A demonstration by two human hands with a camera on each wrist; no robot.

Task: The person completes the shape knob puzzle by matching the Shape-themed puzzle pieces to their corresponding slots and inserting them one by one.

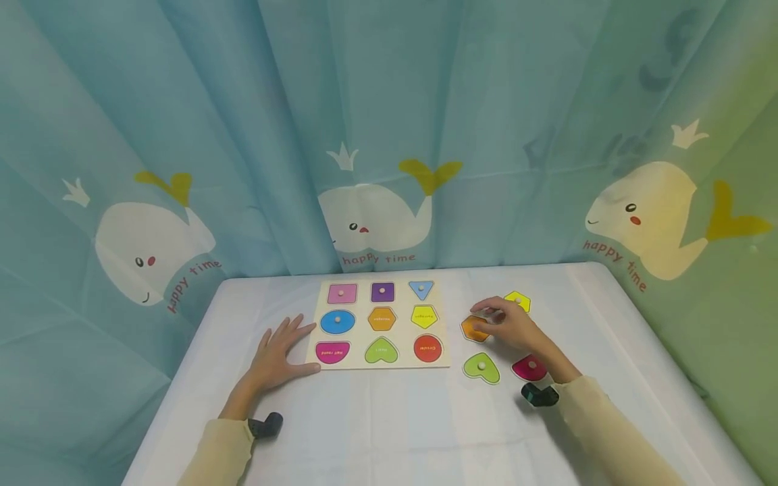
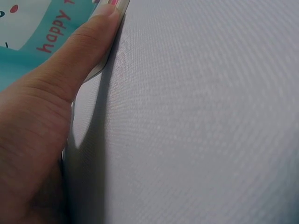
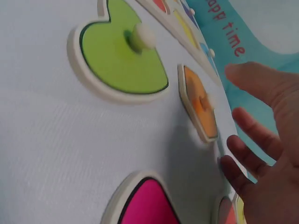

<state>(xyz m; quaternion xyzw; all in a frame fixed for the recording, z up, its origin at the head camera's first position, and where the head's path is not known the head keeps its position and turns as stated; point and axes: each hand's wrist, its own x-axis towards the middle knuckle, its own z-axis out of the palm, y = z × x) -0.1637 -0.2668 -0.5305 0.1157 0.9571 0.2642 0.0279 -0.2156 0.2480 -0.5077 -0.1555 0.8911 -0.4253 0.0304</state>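
A wooden shape puzzle board (image 1: 361, 337) lies on the table. My left hand (image 1: 275, 359) rests at its left side, fingers spread, and the thumb (image 2: 88, 39) touches the board's near left corner. To the right of the board lies an orange hexagon piece (image 1: 469, 330) with a knob. My right hand (image 1: 515, 331) hovers over that piece, thumb and fingers parted; in the right wrist view a gap separates the fingers (image 3: 254, 128) from the knob. Nearby are a green heart piece (image 1: 482, 368), a magenta half-round piece (image 1: 530, 368) and a yellow piece (image 1: 519, 300), partly hidden.
Knobbed pieces sit in the board: a pink square (image 1: 342, 293), purple square (image 1: 382, 292), blue triangle (image 1: 421, 289) and blue oval (image 1: 337, 322). Several other board spaces show printed labels. A red piece (image 3: 227, 212) shows beneath my right hand. A whale-print curtain (image 1: 389, 101) hangs behind.
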